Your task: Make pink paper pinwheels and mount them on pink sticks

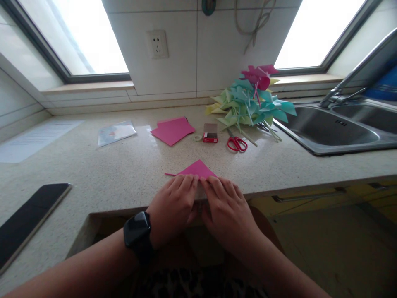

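A sheet of pink paper, folded to a triangle, lies at the counter's front edge with its point facing the wall. My left hand bears on its near edge, fingers bent together; a black smartwatch is on that wrist. Beside it, my right hand presses the same edge, its fingers also together. Both thumbs sit lower, at the front of the counter. The fingers cover the paper's near edge. A thin pink strip sticks out on the left, and I cannot tell whether it is part of the sheet.
Further back lie pink sheets, a tape roll, a small red-and-black box and red-handled scissors. Paper pinwheels are heaped near the sink. On the left are a phone, a clear packet and a printed sheet.
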`<state>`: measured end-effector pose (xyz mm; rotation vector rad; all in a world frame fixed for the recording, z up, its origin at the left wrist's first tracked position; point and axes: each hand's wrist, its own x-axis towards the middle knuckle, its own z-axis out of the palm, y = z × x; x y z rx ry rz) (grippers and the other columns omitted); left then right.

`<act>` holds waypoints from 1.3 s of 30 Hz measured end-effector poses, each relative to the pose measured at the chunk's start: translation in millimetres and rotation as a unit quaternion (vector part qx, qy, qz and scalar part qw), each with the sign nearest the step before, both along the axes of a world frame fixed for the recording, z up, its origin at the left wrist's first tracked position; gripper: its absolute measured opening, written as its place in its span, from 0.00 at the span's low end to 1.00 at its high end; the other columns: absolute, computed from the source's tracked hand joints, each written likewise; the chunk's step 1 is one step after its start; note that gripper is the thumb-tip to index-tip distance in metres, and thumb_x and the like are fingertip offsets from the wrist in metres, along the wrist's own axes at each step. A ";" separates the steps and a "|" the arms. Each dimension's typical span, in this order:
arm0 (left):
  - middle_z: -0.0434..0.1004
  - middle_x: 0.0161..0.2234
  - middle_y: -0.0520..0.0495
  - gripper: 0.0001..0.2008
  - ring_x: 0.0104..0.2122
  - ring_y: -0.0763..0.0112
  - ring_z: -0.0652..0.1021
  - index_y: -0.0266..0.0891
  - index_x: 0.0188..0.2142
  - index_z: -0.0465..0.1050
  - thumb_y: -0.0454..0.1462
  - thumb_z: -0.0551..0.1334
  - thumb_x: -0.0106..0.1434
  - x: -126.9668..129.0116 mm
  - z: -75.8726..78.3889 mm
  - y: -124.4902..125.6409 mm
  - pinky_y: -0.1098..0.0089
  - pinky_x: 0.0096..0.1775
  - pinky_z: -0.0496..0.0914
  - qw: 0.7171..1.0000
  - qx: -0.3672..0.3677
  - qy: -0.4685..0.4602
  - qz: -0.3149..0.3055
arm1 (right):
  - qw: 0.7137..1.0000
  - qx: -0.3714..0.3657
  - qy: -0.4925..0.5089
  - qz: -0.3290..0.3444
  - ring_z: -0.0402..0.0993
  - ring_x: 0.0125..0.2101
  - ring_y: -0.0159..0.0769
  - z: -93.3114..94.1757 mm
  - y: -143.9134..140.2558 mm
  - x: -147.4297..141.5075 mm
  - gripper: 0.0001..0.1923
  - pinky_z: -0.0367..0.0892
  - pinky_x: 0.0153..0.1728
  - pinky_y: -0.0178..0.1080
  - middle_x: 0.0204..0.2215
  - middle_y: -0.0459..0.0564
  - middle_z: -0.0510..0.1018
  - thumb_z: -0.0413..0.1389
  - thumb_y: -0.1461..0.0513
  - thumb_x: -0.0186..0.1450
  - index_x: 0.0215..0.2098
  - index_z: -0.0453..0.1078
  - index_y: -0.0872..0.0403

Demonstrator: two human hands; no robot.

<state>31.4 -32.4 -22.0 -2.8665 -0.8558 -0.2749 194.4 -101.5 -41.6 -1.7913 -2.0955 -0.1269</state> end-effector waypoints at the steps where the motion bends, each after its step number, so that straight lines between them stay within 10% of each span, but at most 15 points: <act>1: 0.72 0.54 0.29 0.27 0.52 0.47 0.73 0.24 0.59 0.66 0.36 0.61 0.63 1.2 -0.9 -0.6 0.51 0.54 0.72 1.000 -0.003 0.002 0.003 | 1.000 -0.004 -0.001 -0.006 0.63 0.57 0.52 -0.2 0.7 -0.5 0.26 0.60 0.59 0.54 0.57 0.58 0.73 0.55 0.62 0.67 0.63 0.65 0.59; 39: 0.64 0.63 0.23 0.36 0.62 0.41 0.66 0.18 0.64 0.58 0.38 0.60 0.59 6.7 -15.7 11.7 0.50 0.65 0.58 0.999 -0.011 -0.003 -0.048 | 1.000 -0.002 -0.010 -0.018 0.59 0.57 0.54 2.2 10.7 3.2 0.33 0.50 0.60 0.56 0.59 0.56 0.71 0.57 0.56 0.61 0.62 0.64 0.60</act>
